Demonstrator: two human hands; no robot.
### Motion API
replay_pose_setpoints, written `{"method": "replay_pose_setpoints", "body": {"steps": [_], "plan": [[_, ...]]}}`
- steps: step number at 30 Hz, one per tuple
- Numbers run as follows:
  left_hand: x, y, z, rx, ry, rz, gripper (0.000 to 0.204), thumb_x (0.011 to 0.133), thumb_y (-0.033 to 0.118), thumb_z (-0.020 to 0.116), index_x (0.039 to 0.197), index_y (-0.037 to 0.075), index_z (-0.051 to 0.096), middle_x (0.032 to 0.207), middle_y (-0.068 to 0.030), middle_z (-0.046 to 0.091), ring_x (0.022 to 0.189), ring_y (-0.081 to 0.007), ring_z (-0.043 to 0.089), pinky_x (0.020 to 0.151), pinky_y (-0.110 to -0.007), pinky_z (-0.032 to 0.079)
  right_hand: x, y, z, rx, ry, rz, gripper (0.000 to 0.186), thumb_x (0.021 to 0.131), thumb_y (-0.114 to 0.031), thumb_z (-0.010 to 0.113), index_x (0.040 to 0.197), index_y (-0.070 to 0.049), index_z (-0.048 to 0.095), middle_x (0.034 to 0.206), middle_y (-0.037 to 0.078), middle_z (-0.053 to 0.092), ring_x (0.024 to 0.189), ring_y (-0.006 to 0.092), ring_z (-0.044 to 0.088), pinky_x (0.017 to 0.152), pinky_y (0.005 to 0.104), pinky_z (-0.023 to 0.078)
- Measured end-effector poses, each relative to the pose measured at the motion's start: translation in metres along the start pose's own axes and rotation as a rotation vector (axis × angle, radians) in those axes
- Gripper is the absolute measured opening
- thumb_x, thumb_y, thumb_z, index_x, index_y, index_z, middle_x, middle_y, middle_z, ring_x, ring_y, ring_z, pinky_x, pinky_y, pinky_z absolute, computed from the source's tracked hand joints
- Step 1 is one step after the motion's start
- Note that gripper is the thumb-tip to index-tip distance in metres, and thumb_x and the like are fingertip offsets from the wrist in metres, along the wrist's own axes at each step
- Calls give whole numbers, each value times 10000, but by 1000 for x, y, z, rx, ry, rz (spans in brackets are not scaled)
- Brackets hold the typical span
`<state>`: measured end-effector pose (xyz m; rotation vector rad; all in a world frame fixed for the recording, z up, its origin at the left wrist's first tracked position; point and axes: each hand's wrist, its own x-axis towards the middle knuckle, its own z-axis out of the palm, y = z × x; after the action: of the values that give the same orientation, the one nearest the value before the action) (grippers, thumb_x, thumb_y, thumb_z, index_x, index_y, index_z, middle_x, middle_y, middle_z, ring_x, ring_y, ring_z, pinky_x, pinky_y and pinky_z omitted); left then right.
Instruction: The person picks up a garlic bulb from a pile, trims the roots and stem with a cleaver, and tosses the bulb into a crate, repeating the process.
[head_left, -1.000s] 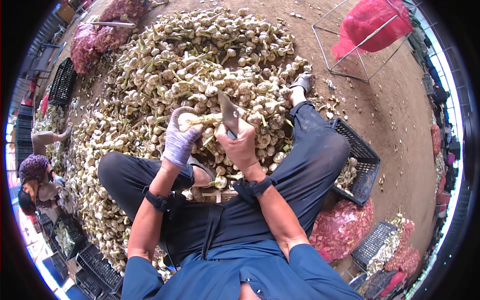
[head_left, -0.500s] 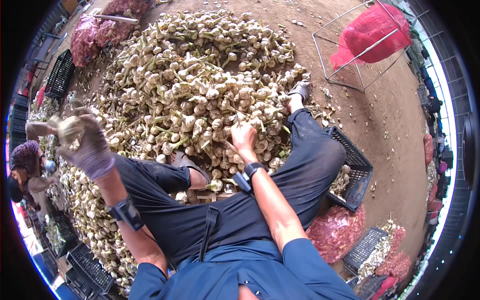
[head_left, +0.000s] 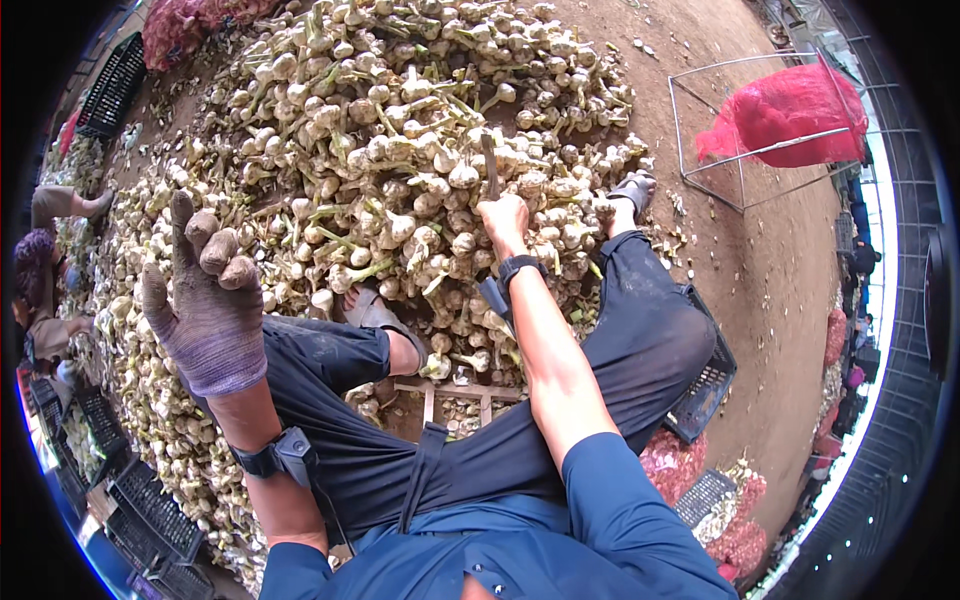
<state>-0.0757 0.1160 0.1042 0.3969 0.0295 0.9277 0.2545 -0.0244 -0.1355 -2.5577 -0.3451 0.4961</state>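
Observation:
My left hand (head_left: 210, 318), in a dirty knitted glove, is raised over the left side of the garlic. Its index finger points up, the thumb stands apart, the other fingers are partly bent, and nothing is in it. My bare right hand (head_left: 506, 220) is closed round the handle of a knife (head_left: 490, 166), whose dark narrow blade sticks up from the fist. Beneath and beyond it spreads a big heap of garlic bulbs (head_left: 385, 150) with stalks. More garlic bulbs (head_left: 180, 430), with shorter stalks, are piled along my left side.
A red mesh bag (head_left: 785, 112) hangs on a metal frame (head_left: 690, 150) at the far right. Black crates (head_left: 113, 85) stand at the left, another crate (head_left: 706, 390) beside my right knee. Filled mesh bags (head_left: 672, 462) lie behind it. People work at the far left.
A garlic bulb blurred at my left hand is no longer there, and that hand's fingers have spread. My right hand has turned, bringing the knife blade into sight. The whole view has shifted slightly.

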Motion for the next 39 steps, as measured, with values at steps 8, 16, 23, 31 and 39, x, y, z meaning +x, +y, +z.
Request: {"method": "replay_pose_setpoints", "body": {"steps": [8,16,23,31,39], "plan": [[4,-5,-3,102,-8,-109,595,986,251,561,1473,-23,356,1080,-86,507,887,-173,511,739,-308,480,-18,5,-18,321,-120,-31,300,715,-307,749,815,-25,726,840,149,720,709,261,680,725,368,533],[-6,-57,12,1025,38,-124,534,914,244,687,1383,56,514,1187,-84,631,1059,-185,621,941,-339,519,-118,-41,-80,1208,-408,-208,143,861,-146,763,905,-57,660,696,-40,600,558,59,553,613,302,603],[-15,-116,3,953,-181,-378,805,810,413,811,1422,36,448,1322,-98,560,1204,-182,546,958,-342,505,-193,-77,-134,1326,-522,-353,228,872,-192,775,993,-17,692,713,-37,612,558,35,496,588,224,531],[-20,-127,35,895,-180,-279,615,818,103,789,1351,34,491,1217,-53,617,1111,-149,593,977,-305,497,-195,-53,-160,965,-175,-587,161,840,-145,768,895,-21,681,683,33,615,540,125,524,507,292,414],[-23,-145,30,1244,-373,-223,740,765,51,788,1385,52,383,1132,-29,604,1015,-97,581,891,-272,517,-195,-35,-180,141,334,-1046,238,710,-183,741,869,-65,608,811,121,595,720,326,616,644,424,475]]}}
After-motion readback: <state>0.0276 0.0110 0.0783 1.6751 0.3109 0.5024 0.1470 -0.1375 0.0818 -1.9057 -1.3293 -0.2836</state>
